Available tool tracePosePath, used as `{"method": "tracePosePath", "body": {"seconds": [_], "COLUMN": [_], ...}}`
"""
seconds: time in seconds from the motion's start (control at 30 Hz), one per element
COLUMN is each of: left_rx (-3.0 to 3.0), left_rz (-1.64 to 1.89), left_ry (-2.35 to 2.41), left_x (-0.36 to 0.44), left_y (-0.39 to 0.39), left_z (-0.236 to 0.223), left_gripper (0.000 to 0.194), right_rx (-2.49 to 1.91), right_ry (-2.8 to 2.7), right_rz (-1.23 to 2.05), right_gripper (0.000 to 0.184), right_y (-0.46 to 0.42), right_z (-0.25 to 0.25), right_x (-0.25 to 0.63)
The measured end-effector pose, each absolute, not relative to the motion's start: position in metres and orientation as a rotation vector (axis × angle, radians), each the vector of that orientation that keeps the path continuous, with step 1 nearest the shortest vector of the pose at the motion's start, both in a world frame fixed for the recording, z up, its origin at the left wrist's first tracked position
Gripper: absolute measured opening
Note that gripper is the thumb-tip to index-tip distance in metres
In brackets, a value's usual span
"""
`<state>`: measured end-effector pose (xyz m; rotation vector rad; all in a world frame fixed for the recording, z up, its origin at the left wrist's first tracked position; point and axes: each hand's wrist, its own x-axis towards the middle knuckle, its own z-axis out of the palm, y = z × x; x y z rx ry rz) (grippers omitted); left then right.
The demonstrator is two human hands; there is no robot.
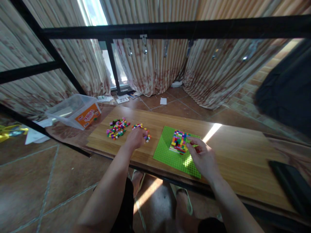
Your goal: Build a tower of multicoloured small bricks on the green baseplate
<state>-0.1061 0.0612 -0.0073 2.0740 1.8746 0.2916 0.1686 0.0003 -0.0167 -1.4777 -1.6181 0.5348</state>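
Observation:
My left hand (136,138) reaches down onto a small heap of colourful toy bricks (147,138). Its fingers are curled, and the tips are hidden behind the hand. On the green baseplate (161,147) stands a block-shaped stack of multicoloured toy bricks (178,142), several layers high. My right hand (202,155) is at the right side of this stack, thumb and forefinger closed against its edge. Some red shows between the thumb and the other fingers. A larger heap of loose bricks (118,127) lies farther left on the wooden table.
A clear plastic box (73,110) with an orange label stands at the table's far left. A black phone-like slab (290,184) lies at the right end. Black metal bars (170,30) cross in front of curtains (155,68). Papers (163,101) lie on the tiled floor.

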Motion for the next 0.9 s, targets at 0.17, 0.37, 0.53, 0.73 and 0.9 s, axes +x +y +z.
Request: {"method": "tracePosePath", "body": {"seconds": [0.17, 0.37, 0.53, 0.73, 0.9], "left_rx": [2.142, 2.182, 2.178, 2.203, 1.931], "left_rz": [0.246, 0.237, 0.255, 0.35, 0.803], "left_ry": [1.89, 1.916, 2.02, 2.1, 1.853], "left_x": [-0.109, -0.106, -0.094, -0.082, -0.085], "left_y": [0.061, 0.063, 0.059, 0.056, 0.064], "left_z": [-0.009, -0.011, -0.016, -0.018, -0.012], "left_gripper": [0.021, 0.021, 0.025, 0.027, 0.018], "right_rx": [-1.473, -1.475, -1.476, -1.47, -1.455], "right_ry": [-1.621, -1.606, -1.608, -1.598, -1.637], "right_rz": [0.526, 0.543, 0.547, 0.558, 0.505], "right_gripper": [0.03, 0.031, 0.032, 0.033, 0.03], "right_y": [0.001, 0.001, 0.001, 0.001, 0.002], "right_z": [-0.018, -0.018, -0.017, -0.019, -0.019], "right_x": [0.169, 0.169, 0.168, 0.168, 0.167]}}
